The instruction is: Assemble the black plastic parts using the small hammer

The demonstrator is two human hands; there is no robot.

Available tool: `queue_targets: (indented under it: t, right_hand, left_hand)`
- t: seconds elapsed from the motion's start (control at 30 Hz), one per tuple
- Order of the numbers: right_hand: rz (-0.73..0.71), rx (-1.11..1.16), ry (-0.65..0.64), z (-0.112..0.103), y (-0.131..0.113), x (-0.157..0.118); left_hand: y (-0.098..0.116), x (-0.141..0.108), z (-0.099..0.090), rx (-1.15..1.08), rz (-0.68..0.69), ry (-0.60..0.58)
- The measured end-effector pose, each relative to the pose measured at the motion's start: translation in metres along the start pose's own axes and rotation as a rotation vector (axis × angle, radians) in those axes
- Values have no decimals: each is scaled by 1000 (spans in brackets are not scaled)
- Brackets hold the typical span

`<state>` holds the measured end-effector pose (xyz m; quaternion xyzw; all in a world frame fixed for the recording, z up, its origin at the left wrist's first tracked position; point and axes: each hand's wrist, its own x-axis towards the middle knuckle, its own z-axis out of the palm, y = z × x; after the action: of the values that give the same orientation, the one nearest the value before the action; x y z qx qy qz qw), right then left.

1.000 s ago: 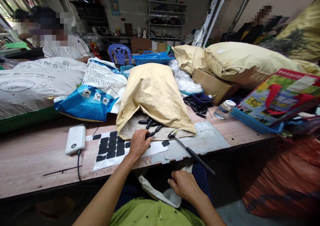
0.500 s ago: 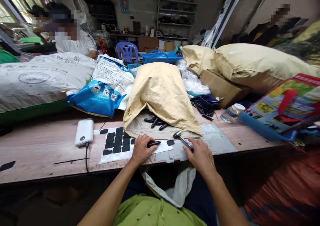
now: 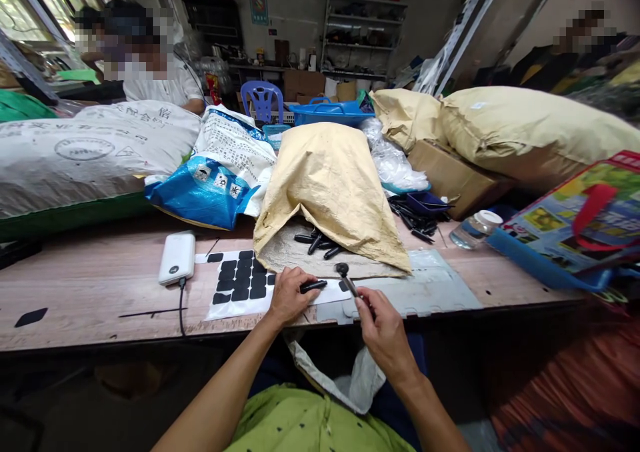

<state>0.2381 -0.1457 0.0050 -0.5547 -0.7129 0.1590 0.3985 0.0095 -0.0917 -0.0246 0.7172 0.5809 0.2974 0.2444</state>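
Near the table's front edge, my left hand (image 3: 289, 297) is closed on a short black cylindrical piece (image 3: 314, 286), which points to the right. My right hand (image 3: 380, 319) grips the handle of a small hammer (image 3: 347, 279); its dark head is up and to the left of the fingers. Under and beside my left hand lies a white sheet (image 3: 225, 311) with rows of black rounded squares. Beyond both hands, several black pieces (image 3: 315, 243) lie in the mouth of a tan sack (image 3: 330, 172). A grey flat sheet (image 3: 435, 285) lies beneath my right hand's side.
A white power bank (image 3: 177, 259) with a cable is on the left of the table (image 3: 100, 285). To the right are a lidded jar (image 3: 475, 229) and a blue tray (image 3: 540, 259). Large sacks line the back. A person in white (image 3: 160, 85) is at the back left.
My right hand has lifted the hammer and closed around its handle, turning the hammer's head. My left hand keeps the black piece. The whole view has shifted slightly.
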Motion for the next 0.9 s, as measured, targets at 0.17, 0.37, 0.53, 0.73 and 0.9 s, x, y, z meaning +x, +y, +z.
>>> queue_targets:
  t: [0.17,0.37,0.53,0.73,0.9]
  right_hand:
    - [-74,47,-78,18,-20,-7]
    - [-146,-45,-76,27,-28,-9]
    - [-120,-129,-151,30,-24,-11]
    - [-75,-97,-70,22,-22,-10]
    - [-53,-107,-83,22,-16,-14]
  left_hand:
    - [-2,0,1,-6,-9,2]
    - [-3,1,1,8,-9,-10]
    - [-1,1,1,-2,-14,4]
    - [-3,1,2,-22,-19,-1]
    - [-2,2,1,3,-20,-6]
